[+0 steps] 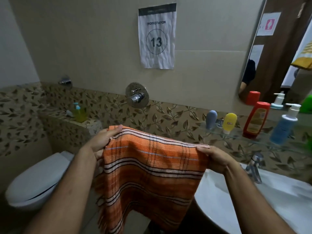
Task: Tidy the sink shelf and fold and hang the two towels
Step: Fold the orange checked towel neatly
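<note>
Both hands busy: my left hand (101,141) and right hand (214,157) each pinch a top corner of the orange plaid fringed towel (148,173), held up between toilet and sink. Folding step; next I'd bring the corners together evenly.

the towel (148,169) is hanging in front of the left hand (101,141), hiding most of its fingers, and its lower fringe is running off the bottom edge. the sink (236,208) is blurring at right and being cut by the frame. the green thing (308,103) is being cropped by the right edge. the labels on the red bottle (255,120) are showing too small to read.
</note>
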Motion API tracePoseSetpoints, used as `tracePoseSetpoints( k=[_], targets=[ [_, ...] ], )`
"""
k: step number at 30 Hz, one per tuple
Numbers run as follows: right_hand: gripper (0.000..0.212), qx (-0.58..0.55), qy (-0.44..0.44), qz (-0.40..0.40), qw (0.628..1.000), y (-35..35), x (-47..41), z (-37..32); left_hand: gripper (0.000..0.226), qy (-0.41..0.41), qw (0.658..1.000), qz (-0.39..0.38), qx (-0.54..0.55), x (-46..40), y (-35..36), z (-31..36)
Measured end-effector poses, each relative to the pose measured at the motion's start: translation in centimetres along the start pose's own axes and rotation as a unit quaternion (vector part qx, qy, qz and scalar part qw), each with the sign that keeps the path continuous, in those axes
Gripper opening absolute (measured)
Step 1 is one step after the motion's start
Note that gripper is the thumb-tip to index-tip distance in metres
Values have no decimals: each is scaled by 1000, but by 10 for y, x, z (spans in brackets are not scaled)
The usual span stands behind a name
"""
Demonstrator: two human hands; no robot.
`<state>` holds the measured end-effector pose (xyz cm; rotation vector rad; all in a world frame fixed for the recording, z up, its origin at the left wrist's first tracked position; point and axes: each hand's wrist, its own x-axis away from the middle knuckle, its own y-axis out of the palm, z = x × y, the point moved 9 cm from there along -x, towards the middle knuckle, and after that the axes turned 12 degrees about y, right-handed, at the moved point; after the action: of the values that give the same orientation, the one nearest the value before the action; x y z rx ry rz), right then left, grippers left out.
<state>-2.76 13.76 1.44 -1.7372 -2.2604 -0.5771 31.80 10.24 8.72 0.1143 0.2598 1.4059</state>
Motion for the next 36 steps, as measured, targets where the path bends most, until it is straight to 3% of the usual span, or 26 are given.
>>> tracePoseSetpoints(
  k=[4,6,12,18,20,23,26,30,33,36],
  targets=[
    [33,-72,-49,43,995,0,1,-23,70,14,995,-50,90,13,1,1],
    [22,-122,-47,95,987,-5,-2,-32,77,23,995,-43,82,17,-8,-13],
    [13,-87,31,171,981,-5,-8,-19,22,-51,998,25,-24,20,-22,-64],
    [22,-69,-5,140,988,-10,15,-55,16,-65,993,96,-23,-1,-31,-55],
    [28,-14,26,119,992,-5,16,-46,13,-85,989,120,-22,-5,-33,-56],
    [27,63,81,165,981,-10,7,-17,13,-118,983,136,-43,-4,-33,-67],
    [23,54,95,231,967,-17,7,-7,14,-122,979,153,-55,-2,-33,-66],
    [14,34,42,275,960,-16,11,-28,84,-31,966,220,-130,-13,-46,-36],
    [25,5,-22,267,963,-10,15,-52,95,42,961,196,-189,-19,-41,-12],
    [62,-47,-87,211,972,-8,21,-76,113,80,956,107,-261,-23,-35,5]
  ],
)
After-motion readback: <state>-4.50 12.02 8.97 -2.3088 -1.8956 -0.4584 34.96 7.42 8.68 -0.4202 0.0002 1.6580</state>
